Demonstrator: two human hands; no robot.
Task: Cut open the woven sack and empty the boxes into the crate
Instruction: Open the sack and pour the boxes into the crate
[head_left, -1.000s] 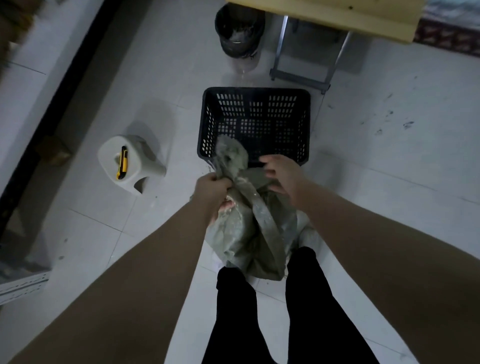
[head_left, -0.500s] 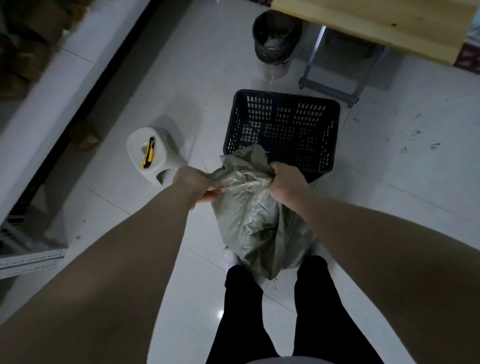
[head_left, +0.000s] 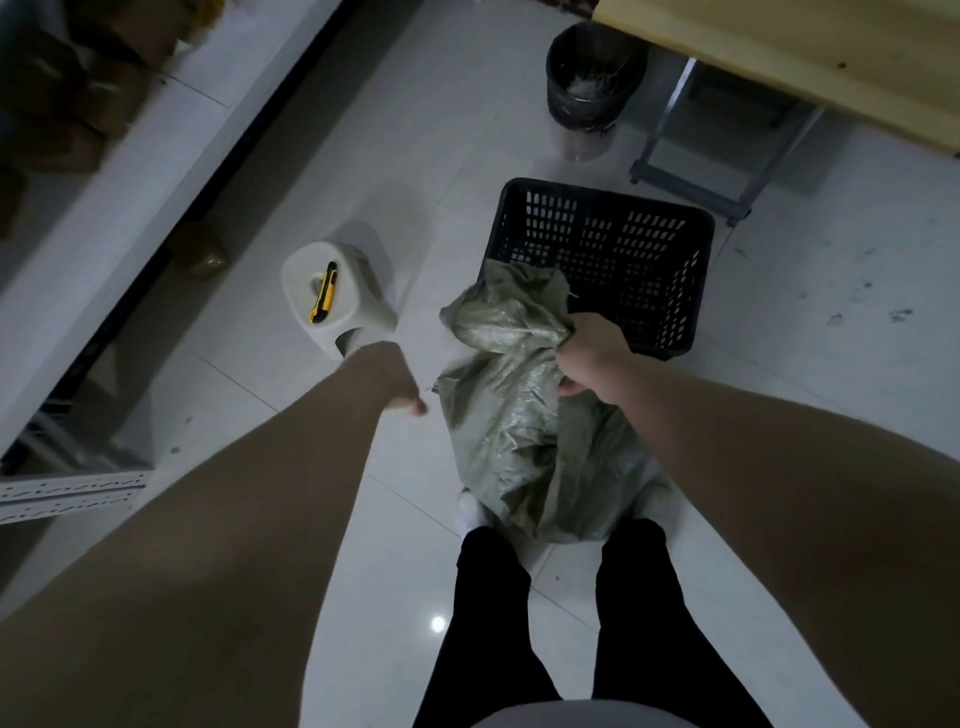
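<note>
The grey-green woven sack (head_left: 519, 431) stands on the tiled floor between my feet, its top bunched up. My right hand (head_left: 592, 358) grips that gathered neck and holds it against the near rim of the black slotted crate (head_left: 597, 195), which looks empty. My left hand (head_left: 392, 379) is off the sack, blurred, holding nothing, just in front of the white stool (head_left: 358, 317). A yellow and black utility knife (head_left: 323, 291) lies on top of the stool. No boxes show outside the sack.
A black bin (head_left: 592, 78) stands beyond the crate, beside a wooden table (head_left: 779, 47) with a metal leg frame (head_left: 691, 176). A white shelf unit (head_left: 104, 197) with cardboard boxes (head_left: 78, 83) runs along the left. My black-trousered legs (head_left: 488, 623) fill the bottom.
My left hand has let go of the sack's neck and swung left toward the stool. My right hand keeps its grip on the bunched top.
</note>
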